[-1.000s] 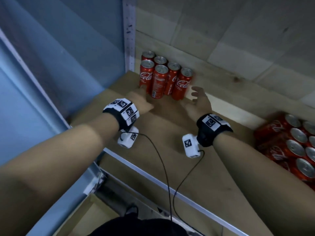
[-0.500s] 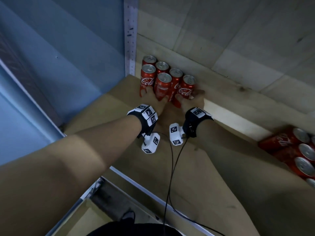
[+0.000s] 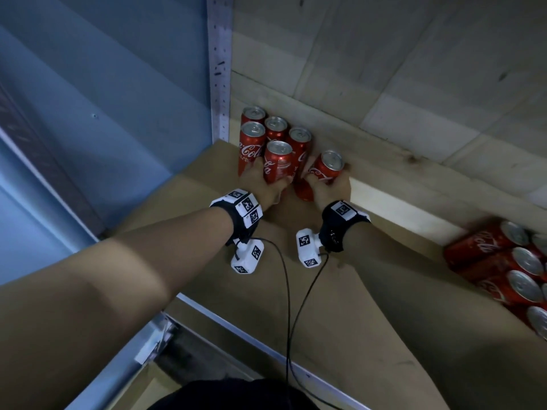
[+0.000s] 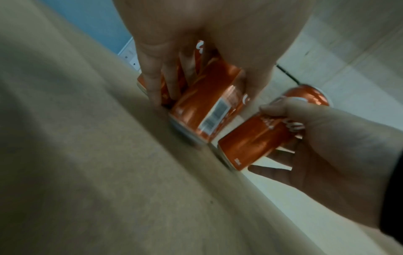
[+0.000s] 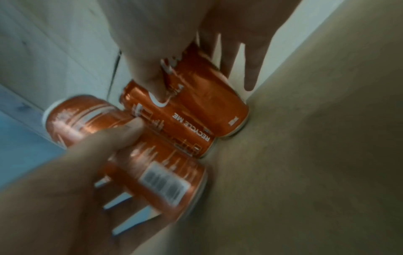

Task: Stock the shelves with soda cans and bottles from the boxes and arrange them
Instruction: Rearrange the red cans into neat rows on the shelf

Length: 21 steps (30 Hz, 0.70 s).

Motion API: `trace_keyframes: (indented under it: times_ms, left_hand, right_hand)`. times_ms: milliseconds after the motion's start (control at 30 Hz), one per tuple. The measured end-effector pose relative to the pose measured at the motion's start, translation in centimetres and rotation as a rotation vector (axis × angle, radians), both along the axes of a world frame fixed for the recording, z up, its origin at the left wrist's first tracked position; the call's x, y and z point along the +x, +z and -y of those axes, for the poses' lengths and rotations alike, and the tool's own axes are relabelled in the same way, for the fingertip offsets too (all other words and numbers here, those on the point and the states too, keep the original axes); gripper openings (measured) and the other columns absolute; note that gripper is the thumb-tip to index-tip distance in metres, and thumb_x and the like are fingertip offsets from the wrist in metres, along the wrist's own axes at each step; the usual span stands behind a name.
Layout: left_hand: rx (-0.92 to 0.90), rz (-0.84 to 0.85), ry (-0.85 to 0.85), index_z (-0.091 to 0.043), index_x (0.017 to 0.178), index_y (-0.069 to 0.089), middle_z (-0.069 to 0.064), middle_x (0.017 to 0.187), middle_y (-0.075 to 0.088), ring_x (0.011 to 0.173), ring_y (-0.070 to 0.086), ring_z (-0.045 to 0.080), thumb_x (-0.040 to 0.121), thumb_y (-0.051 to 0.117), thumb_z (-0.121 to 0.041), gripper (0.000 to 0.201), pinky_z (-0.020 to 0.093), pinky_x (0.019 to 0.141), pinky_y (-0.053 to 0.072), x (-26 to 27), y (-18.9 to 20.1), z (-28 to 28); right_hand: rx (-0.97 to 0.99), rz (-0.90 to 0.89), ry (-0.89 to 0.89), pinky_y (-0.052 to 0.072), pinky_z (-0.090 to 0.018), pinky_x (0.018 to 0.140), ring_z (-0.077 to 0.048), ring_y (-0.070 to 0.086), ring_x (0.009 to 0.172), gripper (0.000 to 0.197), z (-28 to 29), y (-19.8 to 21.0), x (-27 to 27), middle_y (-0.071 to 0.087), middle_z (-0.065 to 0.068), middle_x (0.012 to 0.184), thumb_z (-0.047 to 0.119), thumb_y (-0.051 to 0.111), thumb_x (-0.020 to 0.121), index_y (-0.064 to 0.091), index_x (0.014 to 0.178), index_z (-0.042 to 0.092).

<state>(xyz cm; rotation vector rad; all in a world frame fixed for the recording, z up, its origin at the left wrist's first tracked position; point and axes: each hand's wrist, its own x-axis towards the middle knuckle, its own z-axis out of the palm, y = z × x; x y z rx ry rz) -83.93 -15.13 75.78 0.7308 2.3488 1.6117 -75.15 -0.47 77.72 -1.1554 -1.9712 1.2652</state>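
Observation:
Several slim red cola cans (image 3: 252, 137) stand clustered in the shelf's back left corner. My left hand (image 3: 260, 182) grips a front can (image 3: 278, 161), thumb and fingers curled round its lower body; the left wrist view shows that can's barcode (image 4: 214, 112). My right hand (image 3: 328, 187) grips the rightmost can (image 3: 325, 170), which leans to the right, away from the cluster. In the right wrist view the right-hand can (image 5: 207, 96) has its base on the board, beside a standing can (image 5: 170, 124) and the left-hand can (image 5: 152, 163).
The brown shelf board (image 3: 325, 306) has a metal front rail (image 3: 236, 329). A perforated metal upright (image 3: 219, 69) stands left of the cans, with a pale wooden back wall (image 3: 384, 84) behind them. A wrapped pack of red cans (image 3: 503, 267) lies at the right edge.
Both hands reached in and closed round front-row cans. The right-hand can has tipped to the right, away from the row. The left-hand can has come slightly forward.

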Motion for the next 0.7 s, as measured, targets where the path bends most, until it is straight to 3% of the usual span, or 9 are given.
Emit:
trace_keyframes:
  times_ms: [100,167,267,333,400,467,533,633,700]
  left_hand:
    - [0.112,0.114,0.029,-0.020,0.135,0.051,0.002,0.123,0.066,0.112,0.063,0.021,0.066,0.073,-0.055,0.081,0.038,0.103,0.047,0.6,0.5,0.5]
    - [0.164,0.180,0.035,-0.023,0.129,0.053,-0.001,0.115,0.068,0.105,0.065,0.018,0.059,0.077,-0.044,0.078,0.032,0.096,0.049,0.9,1.1,0.9]
    - [0.152,0.201,-0.064,-0.022,0.119,0.060,-0.006,0.098,0.069,0.089,0.064,0.004,0.069,0.082,-0.014,0.055,0.015,0.076,0.045,1.5,1.9,1.2]
    - [0.142,0.183,-0.120,-0.021,0.105,0.064,-0.009,0.087,0.068,0.080,0.062,-0.002,0.074,0.080,-0.005,0.039,0.013,0.070,0.044,2.4,2.3,1.1]
    - [0.133,0.193,-0.168,-0.026,0.096,0.066,-0.008,0.084,0.070,0.080,0.066,0.004,0.072,0.083,-0.009,0.034,0.020,0.073,0.049,3.6,2.6,0.8]
    - [0.111,0.208,-0.243,-0.030,0.093,0.068,-0.005,0.087,0.074,0.087,0.071,0.013,0.064,0.085,-0.023,0.035,0.031,0.084,0.055,4.9,2.7,0.3]
    - [0.082,0.201,-0.362,-0.028,0.096,0.070,-0.001,0.092,0.076,0.090,0.073,0.017,0.060,0.084,-0.027,0.039,0.039,0.090,0.056,6.7,3.0,-0.3]
    - [0.075,0.189,-0.478,-0.019,0.103,0.068,0.001,0.091,0.075,0.086,0.072,0.013,0.071,0.084,-0.009,0.037,0.034,0.083,0.055,9.9,3.3,-1.8]
    - [0.077,0.207,-0.546,-0.015,0.111,0.065,-0.001,0.093,0.073,0.085,0.071,0.010,0.075,0.084,-0.009,0.041,0.028,0.079,0.052,12.3,3.4,-3.0]
  right_hand:
    - [-0.006,-0.028,-0.031,0.052,-0.030,0.088,-0.017,0.066,0.094,0.062,0.4,0.4,1.8,0.069,0.001,0.105,0.027,0.089,0.069,0.060,0.122,0.013]
    - [-0.006,-0.050,-0.033,0.051,-0.029,0.084,-0.015,0.065,0.087,0.052,0.9,0.7,3.7,0.067,0.004,0.097,0.019,0.088,0.070,0.060,0.113,0.016]
    - [-0.021,-0.069,-0.034,0.048,-0.019,0.071,-0.003,0.062,0.075,0.038,1.3,1.3,7.3,0.065,0.011,0.085,0.014,0.086,0.074,0.063,0.102,0.021]
    - [0.000,-0.069,-0.024,0.050,-0.014,0.067,-0.002,0.065,0.075,0.033,1.5,1.7,9.9,0.070,0.008,0.087,0.015,0.085,0.072,0.070,0.101,0.016]
    - [0.017,-0.097,-0.037,0.050,-0.010,0.063,-0.006,0.070,0.077,0.038,1.8,2.0,12.4,0.075,0.004,0.090,0.020,0.085,0.063,0.074,0.100,0.016]
    - [0.019,-0.130,-0.069,0.051,-0.015,0.065,-0.008,0.072,0.077,0.041,2.1,2.1,14.9,0.077,0.002,0.088,0.028,0.080,0.054,0.075,0.093,0.015]
    - [0.011,-0.151,-0.124,0.053,-0.023,0.068,-0.010,0.073,0.076,0.036,2.5,2.5,17.5,0.077,0.000,0.084,0.027,0.081,0.056,0.076,0.089,0.014]
    - [0.053,-0.212,-0.206,0.058,-0.031,0.072,-0.017,0.073,0.076,0.034,3.0,2.8,21.4,0.076,-0.005,0.083,0.026,0.079,0.056,0.075,0.086,0.010]
    - [0.082,-0.263,-0.249,0.058,-0.033,0.072,-0.022,0.073,0.077,0.040,3.3,2.8,23.8,0.075,-0.011,0.084,0.024,0.077,0.055,0.072,0.089,0.004]
